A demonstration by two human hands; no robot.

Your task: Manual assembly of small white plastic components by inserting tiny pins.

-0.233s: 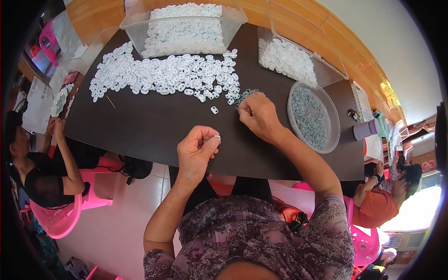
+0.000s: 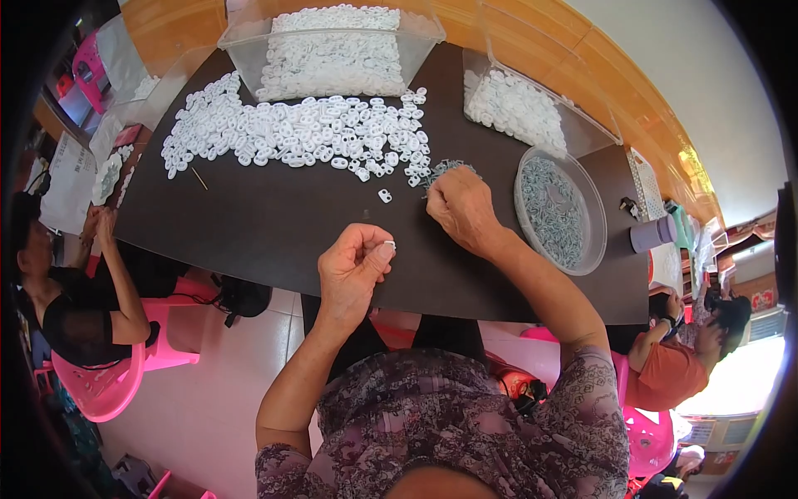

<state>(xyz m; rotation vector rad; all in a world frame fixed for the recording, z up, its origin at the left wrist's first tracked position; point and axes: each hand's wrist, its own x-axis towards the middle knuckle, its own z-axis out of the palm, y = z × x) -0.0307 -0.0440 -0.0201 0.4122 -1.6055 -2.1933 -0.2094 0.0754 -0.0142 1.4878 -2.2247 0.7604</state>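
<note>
L hand point(image 2: 357, 262) pinches white pc point(image 2: 392, 244) at fingertips; R hand point(image 2: 462, 208) curled, metal bits point(image 2: 440, 169) by fingers, can't tell grip.

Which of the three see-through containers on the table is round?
The tub right of the right hand, holding grey pieces. It alone is round; the large box and smaller box, holding white pieces, are rectangular.

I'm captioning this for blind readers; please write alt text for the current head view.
A person's left hand pinches a small white piece above a dark table, while the right hand is at a pile of grey parts. Beyond lie many loose white pieces, with two clear bins of white pieces behind; a round tub of grey parts stands at right.
</note>
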